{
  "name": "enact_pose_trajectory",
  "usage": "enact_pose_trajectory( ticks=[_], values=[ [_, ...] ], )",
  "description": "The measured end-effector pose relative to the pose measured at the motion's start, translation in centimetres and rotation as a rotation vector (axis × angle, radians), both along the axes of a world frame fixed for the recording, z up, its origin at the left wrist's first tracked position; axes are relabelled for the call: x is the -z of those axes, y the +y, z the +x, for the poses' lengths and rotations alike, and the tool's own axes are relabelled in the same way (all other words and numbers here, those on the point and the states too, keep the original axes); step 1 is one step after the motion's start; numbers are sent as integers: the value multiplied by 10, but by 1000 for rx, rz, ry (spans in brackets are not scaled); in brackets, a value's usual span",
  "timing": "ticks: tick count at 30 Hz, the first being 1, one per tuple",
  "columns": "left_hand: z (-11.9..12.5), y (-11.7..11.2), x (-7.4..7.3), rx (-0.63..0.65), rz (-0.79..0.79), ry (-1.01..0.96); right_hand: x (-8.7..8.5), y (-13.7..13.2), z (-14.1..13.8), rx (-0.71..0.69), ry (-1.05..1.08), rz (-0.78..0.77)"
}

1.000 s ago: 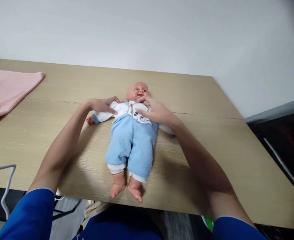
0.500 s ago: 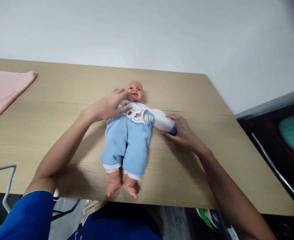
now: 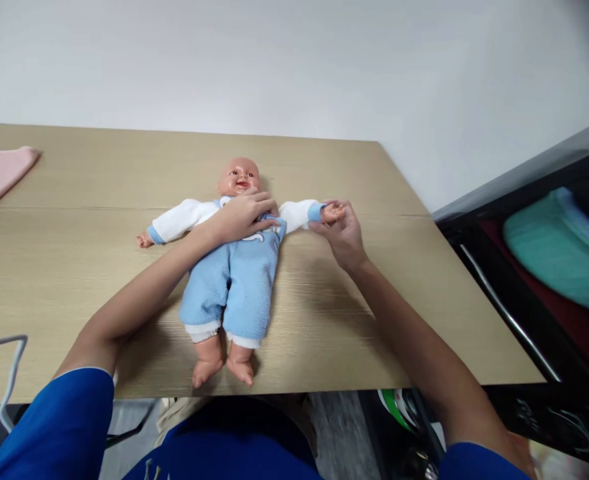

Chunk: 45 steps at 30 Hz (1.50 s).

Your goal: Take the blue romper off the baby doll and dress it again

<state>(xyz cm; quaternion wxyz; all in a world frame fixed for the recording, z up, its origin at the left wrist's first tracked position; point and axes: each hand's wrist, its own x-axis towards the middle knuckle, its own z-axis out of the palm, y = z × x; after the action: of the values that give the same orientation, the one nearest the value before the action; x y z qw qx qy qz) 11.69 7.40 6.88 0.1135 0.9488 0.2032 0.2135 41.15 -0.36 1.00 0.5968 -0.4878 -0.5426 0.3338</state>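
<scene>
A baby doll [image 3: 241,175] in light blue fleece overalls [image 3: 248,290] and a white top lies face up on the table, feet toward me. My left hand [image 3: 247,215] rests across its chest, fingers and thumb curled at the strap near the shoulder on the right, covering most of the animal face on the bib. Between the fingers and thumb of my right hand [image 3: 343,237] is the doll's hand [image 3: 333,213], sticking out of the blue cuff. The doll's other arm [image 3: 181,219] lies stretched out to the left.
On the wooden table [image 3: 84,267] a pink cloth [image 3: 1,173] lies at the left edge. Off the right end stand a black piece of furniture with a metal bar and a teal thing [image 3: 559,247]. A white metal tube [image 3: 17,367] rises at the lower left.
The doll's hand now shows out of the cuff, with my right hand holding it; before, the sleeve end covered it. My left hand has moved down onto the chest. The view has shifted right.
</scene>
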Motion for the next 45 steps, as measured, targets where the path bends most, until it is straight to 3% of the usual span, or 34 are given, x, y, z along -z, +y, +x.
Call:
enact_pose_trajectory(
  ticks=[5, 8, 12, 17, 25, 28, 34, 37, 42, 45],
  values=[
    [-5, -8, -5, 104, 32, -81, -7, 7, -53, -24, 24, 58],
    [-12, -10, -2, 110, 106, -69, -2, 3, -75, -49, -117, 116],
    [-18, -14, -1, 90, 78, -128, 3, -6, -76, -158, -320, 198],
    [-11, -13, -7, 24, -78, -332, -2, -20, -66, -319, -393, 169],
    [-5, 4, 9, -30, -158, -206, 11, -21, -83, -244, 189, -99],
    [-6, 6, 12, -21, -199, -196, 16, -17, -86, -185, 233, -119],
    [-7, 4, 9, -72, -320, -132, 32, -17, -91, 92, 201, -97],
    [-6, 3, 7, -49, -389, -149, 38, -7, -91, 80, 266, -169],
    [-5, 4, 10, -112, -373, -216, 32, 21, -87, -62, 423, -371],
    [-5, 5, 15, -137, -361, -269, 26, 26, -86, -64, 446, -374]
  ],
)
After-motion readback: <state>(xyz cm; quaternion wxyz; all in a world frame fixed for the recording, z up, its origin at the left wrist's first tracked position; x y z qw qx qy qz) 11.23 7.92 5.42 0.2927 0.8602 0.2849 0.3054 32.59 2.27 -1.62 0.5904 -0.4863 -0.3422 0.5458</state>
